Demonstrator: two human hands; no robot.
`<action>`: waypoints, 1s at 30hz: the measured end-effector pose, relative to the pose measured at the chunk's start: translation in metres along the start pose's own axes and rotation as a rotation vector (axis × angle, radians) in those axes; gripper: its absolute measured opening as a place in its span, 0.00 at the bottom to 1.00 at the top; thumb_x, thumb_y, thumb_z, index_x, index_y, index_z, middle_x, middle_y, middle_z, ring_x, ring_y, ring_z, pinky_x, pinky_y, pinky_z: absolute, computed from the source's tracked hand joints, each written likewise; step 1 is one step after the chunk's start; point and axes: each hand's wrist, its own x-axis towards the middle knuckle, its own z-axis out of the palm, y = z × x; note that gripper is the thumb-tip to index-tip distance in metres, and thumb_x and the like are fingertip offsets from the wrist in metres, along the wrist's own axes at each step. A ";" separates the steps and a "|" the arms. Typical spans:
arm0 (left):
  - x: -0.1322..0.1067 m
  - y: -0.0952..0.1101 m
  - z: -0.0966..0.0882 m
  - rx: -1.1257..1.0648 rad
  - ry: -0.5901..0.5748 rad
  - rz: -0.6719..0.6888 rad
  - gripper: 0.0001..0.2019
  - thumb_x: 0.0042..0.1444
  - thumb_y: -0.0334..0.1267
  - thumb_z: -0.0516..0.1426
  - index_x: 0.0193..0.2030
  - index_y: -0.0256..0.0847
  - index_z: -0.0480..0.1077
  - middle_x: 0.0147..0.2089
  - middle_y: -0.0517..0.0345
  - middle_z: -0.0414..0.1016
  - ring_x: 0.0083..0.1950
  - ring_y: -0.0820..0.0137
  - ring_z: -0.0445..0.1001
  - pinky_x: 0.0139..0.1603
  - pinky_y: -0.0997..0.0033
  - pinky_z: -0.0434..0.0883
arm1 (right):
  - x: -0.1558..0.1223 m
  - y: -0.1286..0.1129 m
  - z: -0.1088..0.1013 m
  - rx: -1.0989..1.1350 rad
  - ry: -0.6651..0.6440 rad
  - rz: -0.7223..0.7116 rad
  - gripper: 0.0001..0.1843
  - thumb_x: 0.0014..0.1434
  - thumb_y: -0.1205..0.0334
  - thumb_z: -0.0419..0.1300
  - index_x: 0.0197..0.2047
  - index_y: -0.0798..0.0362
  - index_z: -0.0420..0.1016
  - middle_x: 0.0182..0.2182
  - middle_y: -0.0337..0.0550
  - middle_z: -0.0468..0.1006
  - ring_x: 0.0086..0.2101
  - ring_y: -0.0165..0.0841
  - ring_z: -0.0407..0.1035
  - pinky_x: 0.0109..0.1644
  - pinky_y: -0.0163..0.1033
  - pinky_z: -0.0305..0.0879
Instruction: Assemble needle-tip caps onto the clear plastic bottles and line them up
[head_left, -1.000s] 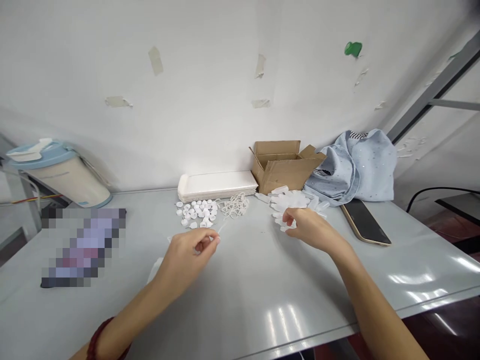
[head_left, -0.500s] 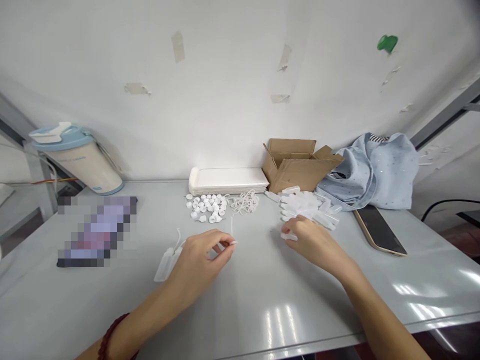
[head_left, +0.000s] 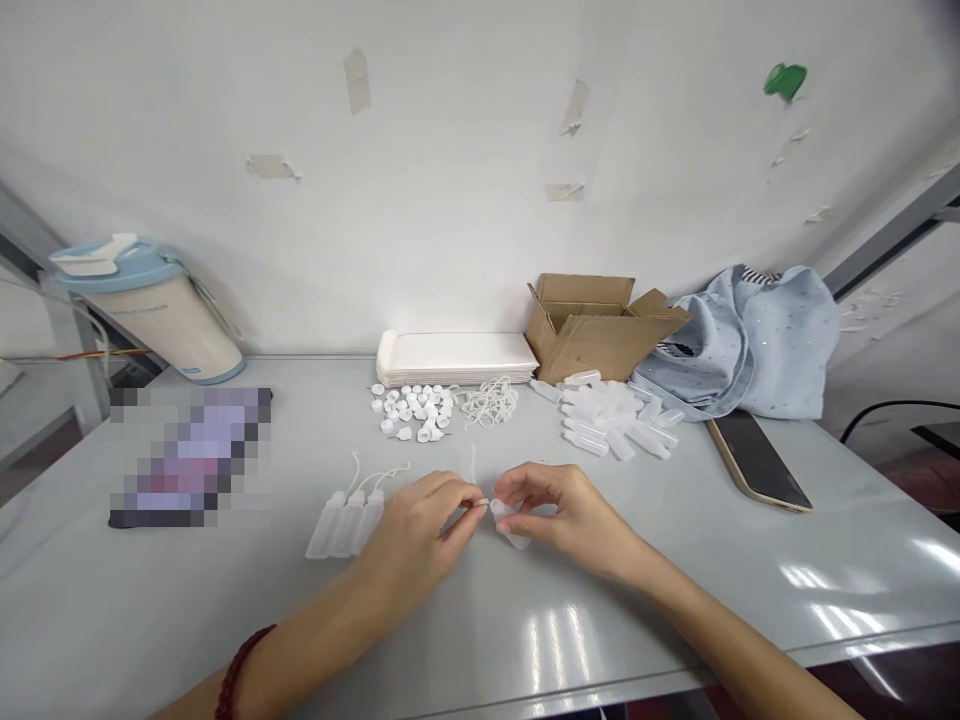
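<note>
Between the thumb and forefinger of my left hand (head_left: 435, 525), a thin white string (head_left: 473, 465) is pinched, its free end sticking up. My right hand (head_left: 574, 515) grips a small translucent squeeze bottle (head_left: 516, 540) with the fingertips, its neck facing the left hand and close to it. Three similar bottles (head_left: 345, 528), with white strings at their necks, lie side by side left of my left hand, partly covered by it. Farther back are a cluster of white caps (head_left: 412, 408), a tangle of white strings (head_left: 491, 402) and a pile of loose bottles (head_left: 611, 412).
Against the wall stand a stack of white padded envelopes (head_left: 457, 358) and an open cardboard box (head_left: 607, 340). A blue cloth bag (head_left: 780, 345) and a phone (head_left: 757, 462) are on the right. A tumbler (head_left: 169, 320) and a blurred-out phone-like object (head_left: 191, 460) occupy the left.
My right hand has moved left from the pile, bringing a bottle up to my left hand. The left hand, with the string, has shifted slightly right, uncovering more of the three bottles.
</note>
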 end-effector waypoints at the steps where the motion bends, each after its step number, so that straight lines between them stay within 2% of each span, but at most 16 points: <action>1: -0.001 -0.001 0.002 0.017 -0.004 0.017 0.08 0.60 0.32 0.51 0.35 0.40 0.71 0.31 0.59 0.76 0.31 0.70 0.73 0.33 0.72 0.69 | 0.000 0.001 0.001 0.018 -0.001 -0.004 0.06 0.50 0.65 0.66 0.34 0.53 0.76 0.32 0.39 0.78 0.33 0.32 0.72 0.42 0.40 0.68; 4: -0.001 -0.004 0.006 0.058 -0.007 0.044 0.09 0.60 0.30 0.50 0.34 0.39 0.71 0.31 0.58 0.75 0.32 0.70 0.73 0.32 0.71 0.68 | 0.001 0.005 0.005 0.059 -0.003 -0.028 0.07 0.50 0.67 0.65 0.35 0.53 0.76 0.32 0.39 0.78 0.33 0.31 0.72 0.41 0.38 0.69; 10: -0.002 -0.008 0.009 0.078 0.013 0.011 0.08 0.59 0.29 0.51 0.33 0.38 0.70 0.29 0.59 0.73 0.30 0.71 0.71 0.31 0.71 0.66 | 0.001 0.011 0.012 0.032 0.009 -0.077 0.07 0.51 0.67 0.66 0.36 0.53 0.75 0.33 0.40 0.78 0.34 0.31 0.72 0.41 0.37 0.70; 17: -0.003 -0.004 0.007 0.010 -0.057 -0.007 0.09 0.60 0.29 0.50 0.36 0.39 0.70 0.32 0.58 0.73 0.33 0.70 0.71 0.34 0.70 0.67 | 0.000 0.014 0.016 -0.034 0.049 -0.123 0.07 0.53 0.66 0.65 0.37 0.53 0.74 0.33 0.40 0.78 0.35 0.32 0.72 0.41 0.38 0.71; 23: -0.005 0.001 0.003 0.026 -0.102 0.065 0.11 0.58 0.27 0.48 0.43 0.38 0.68 0.38 0.53 0.71 0.38 0.67 0.71 0.36 0.66 0.69 | -0.001 0.018 0.019 -0.008 0.102 -0.115 0.11 0.52 0.68 0.64 0.39 0.52 0.69 0.33 0.40 0.77 0.35 0.31 0.73 0.41 0.37 0.72; 27: -0.006 0.004 0.001 0.085 -0.119 0.105 0.11 0.60 0.28 0.46 0.43 0.37 0.68 0.39 0.52 0.70 0.39 0.65 0.69 0.36 0.64 0.69 | -0.002 0.020 0.022 -0.021 0.135 -0.152 0.10 0.54 0.68 0.62 0.39 0.52 0.69 0.34 0.40 0.77 0.35 0.31 0.73 0.42 0.38 0.72; 30: -0.004 0.005 0.000 0.060 -0.087 0.141 0.10 0.63 0.29 0.46 0.43 0.38 0.68 0.37 0.54 0.70 0.39 0.67 0.69 0.37 0.66 0.69 | -0.002 0.022 0.026 -0.016 0.179 -0.193 0.08 0.54 0.67 0.62 0.39 0.52 0.69 0.34 0.40 0.77 0.35 0.32 0.74 0.42 0.38 0.73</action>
